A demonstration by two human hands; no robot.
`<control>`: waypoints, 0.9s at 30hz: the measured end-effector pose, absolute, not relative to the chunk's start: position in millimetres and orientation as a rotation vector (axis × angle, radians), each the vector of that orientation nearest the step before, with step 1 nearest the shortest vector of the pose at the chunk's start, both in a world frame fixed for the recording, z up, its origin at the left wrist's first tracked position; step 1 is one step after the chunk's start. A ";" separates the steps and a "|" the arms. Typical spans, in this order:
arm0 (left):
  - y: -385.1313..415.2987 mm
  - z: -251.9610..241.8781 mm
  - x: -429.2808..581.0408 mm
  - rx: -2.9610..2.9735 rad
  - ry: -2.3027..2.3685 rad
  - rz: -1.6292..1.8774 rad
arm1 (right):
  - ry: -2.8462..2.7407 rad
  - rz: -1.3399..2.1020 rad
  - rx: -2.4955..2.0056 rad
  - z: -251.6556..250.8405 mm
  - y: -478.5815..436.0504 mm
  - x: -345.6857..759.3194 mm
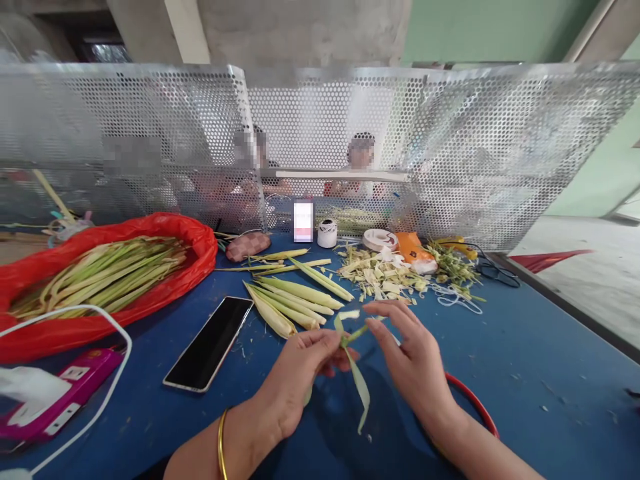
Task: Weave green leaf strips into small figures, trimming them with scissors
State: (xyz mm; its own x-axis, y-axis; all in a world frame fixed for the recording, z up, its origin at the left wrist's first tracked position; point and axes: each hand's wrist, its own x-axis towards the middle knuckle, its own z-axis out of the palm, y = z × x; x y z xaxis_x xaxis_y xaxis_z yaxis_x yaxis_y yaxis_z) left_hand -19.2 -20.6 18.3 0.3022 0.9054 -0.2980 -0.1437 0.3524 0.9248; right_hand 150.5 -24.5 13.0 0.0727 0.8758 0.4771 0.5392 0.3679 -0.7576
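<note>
My left hand [305, 370], with a gold bangle at its wrist, pinches a small piece of folded green leaf strips [345, 340] between thumb and fingers. One pale strip end [361, 393] dangles below it toward the table. From the right, my right hand [413, 357] holds the tip of another strip between thumb and forefinger. Part of the folded piece is hidden behind the left fingers. Just beyond my hands lie several pale green husk leaves [300, 297] in a fan. A heap of leaf scraps [380, 273] lies farther back.
A red plastic bag [200, 247] of long leaves stands left, near a black-screened phone [210, 343] and a purple power strip [60, 393] with a white cable. A lit phone [303, 220], a white jar [327, 233] and a tape roll [380, 239] stand before a perforated metal screen [310, 113].
</note>
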 end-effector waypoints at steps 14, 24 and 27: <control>-17.0 16.2 -16.2 0.779 1.030 1.223 | -1.914 0.920 -1.318 3.7 -36.9 135.2; -30.2 3.5 -16.0 1.766 1.060 1.132 | -1.153 1.114 -1.206 10.2 -28.1 137.5; -32.4 -2.4 -17.5 2.257 1.101 1.325 | -1.158 1.099 -1.175 12.3 -29.1 137.9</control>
State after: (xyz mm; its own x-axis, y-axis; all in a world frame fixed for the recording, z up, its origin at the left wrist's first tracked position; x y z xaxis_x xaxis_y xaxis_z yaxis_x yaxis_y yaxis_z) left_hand -17.5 -32.4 -2.4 0.2809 0.7413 0.6096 0.4635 -0.6610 0.5902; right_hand 137.9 -29.1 12.3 0.0921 0.9929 0.0757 -0.0233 0.0781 -0.9967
